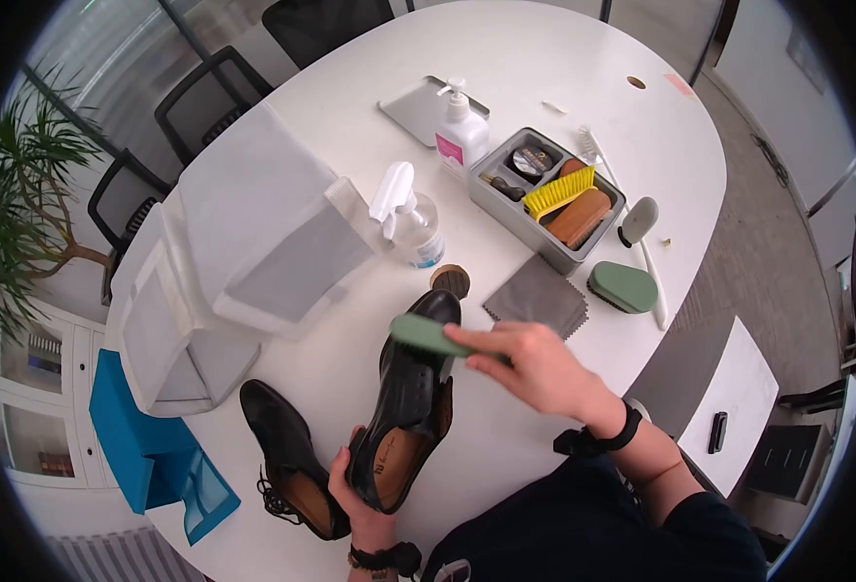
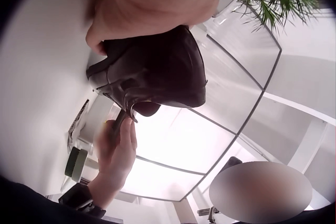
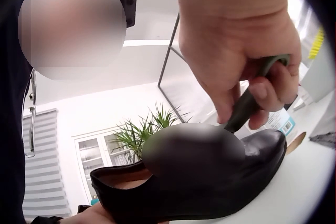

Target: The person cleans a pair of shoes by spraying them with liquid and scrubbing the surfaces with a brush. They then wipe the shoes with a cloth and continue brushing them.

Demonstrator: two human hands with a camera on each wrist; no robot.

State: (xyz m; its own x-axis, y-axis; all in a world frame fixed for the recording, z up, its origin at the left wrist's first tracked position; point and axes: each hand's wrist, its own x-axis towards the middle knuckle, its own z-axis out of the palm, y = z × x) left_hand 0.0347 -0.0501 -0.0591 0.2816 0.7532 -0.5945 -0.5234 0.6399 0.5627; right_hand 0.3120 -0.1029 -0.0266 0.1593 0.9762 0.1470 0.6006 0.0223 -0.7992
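A black leather shoe [image 1: 386,407] is gripped at its heel by my left hand [image 1: 358,500], its toe pointing away from me. Over the front of that shoe, my right hand [image 1: 544,369] pinches a green-handled brush [image 1: 424,336], bristles down at the shoe's upper. In the left wrist view my left hand [image 2: 157,3] wraps the heel of the shoe [image 2: 152,69]. The right wrist view has my right hand's fingers curled round the brush handle [image 3: 245,109] above the shoe [image 3: 210,192]. A second black shoe [image 1: 287,451], with laces, lies to the left.
A grey box [image 1: 506,209] holds a yellow brush, a wooden brush and a tin. Near it are a spray bottle [image 1: 418,233], a pump bottle [image 1: 462,136], a grey cloth [image 1: 537,298] and another green brush [image 1: 624,286]. White fabric bags [image 1: 253,213] and a blue box [image 1: 127,427] are left.
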